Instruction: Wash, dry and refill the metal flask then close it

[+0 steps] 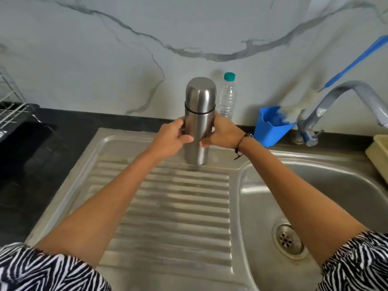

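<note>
The metal flask (199,122) stands upright on the sink's ribbed drainboard (168,206), cap on; I clasp its body with my left hand (174,140) and right hand (222,135), steadying it, probably before uncapping.

The flask (199,120) hides part of the bottle (226,97) behind it. The tap (344,101) spout, the yellow tub (379,156) and the rack (10,106) run off the frame edges.
</note>
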Action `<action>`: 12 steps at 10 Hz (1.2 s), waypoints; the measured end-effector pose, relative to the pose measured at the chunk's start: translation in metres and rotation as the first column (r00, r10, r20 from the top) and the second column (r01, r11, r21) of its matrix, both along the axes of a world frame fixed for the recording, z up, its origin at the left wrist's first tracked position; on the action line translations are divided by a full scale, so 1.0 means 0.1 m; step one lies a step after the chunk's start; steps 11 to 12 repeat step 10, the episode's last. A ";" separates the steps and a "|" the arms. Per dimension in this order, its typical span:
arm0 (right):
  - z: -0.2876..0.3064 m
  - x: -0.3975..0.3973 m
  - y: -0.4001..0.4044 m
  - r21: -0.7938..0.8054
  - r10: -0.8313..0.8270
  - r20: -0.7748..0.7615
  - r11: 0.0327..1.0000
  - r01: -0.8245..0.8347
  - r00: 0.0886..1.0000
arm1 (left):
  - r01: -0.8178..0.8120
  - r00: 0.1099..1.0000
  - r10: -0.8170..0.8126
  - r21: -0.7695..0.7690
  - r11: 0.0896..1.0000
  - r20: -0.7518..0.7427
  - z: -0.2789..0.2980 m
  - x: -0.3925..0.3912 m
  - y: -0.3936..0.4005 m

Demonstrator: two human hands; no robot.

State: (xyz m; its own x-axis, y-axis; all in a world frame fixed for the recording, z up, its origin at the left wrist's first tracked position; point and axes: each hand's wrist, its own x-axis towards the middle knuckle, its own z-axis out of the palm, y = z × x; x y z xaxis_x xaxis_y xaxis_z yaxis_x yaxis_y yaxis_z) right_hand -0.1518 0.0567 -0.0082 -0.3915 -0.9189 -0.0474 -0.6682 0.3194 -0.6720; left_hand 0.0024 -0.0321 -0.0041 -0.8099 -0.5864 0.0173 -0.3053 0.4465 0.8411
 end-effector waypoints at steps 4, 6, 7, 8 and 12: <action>-0.06 -0.08 -0.15 0.014 0.030 -0.015 0.999 -0.030 0.999 | -0.010 1.000 0.010 -0.068 0.998 0.004 -0.16 -0.08 -0.19; -0.09 -0.03 -0.11 0.007 0.027 -0.019 1.000 -0.026 0.999 | 0.035 0.998 -0.027 -0.175 0.984 0.050 -0.22 -0.08 -0.21; -0.08 0.01 -0.08 0.007 -0.004 -0.004 1.000 0.004 1.000 | 0.040 0.995 -0.018 -0.225 0.973 0.097 -0.22 -0.08 -0.19; -0.09 0.04 -0.04 0.028 -0.024 0.014 0.999 0.023 1.000 | 0.050 0.993 -0.017 -0.293 0.955 0.115 -0.22 -0.05 -0.13; 0.20 0.11 0.22 0.082 -0.049 -0.011 0.995 0.049 0.999 | -0.075 0.997 0.063 -0.439 0.895 -0.040 0.13 0.07 0.06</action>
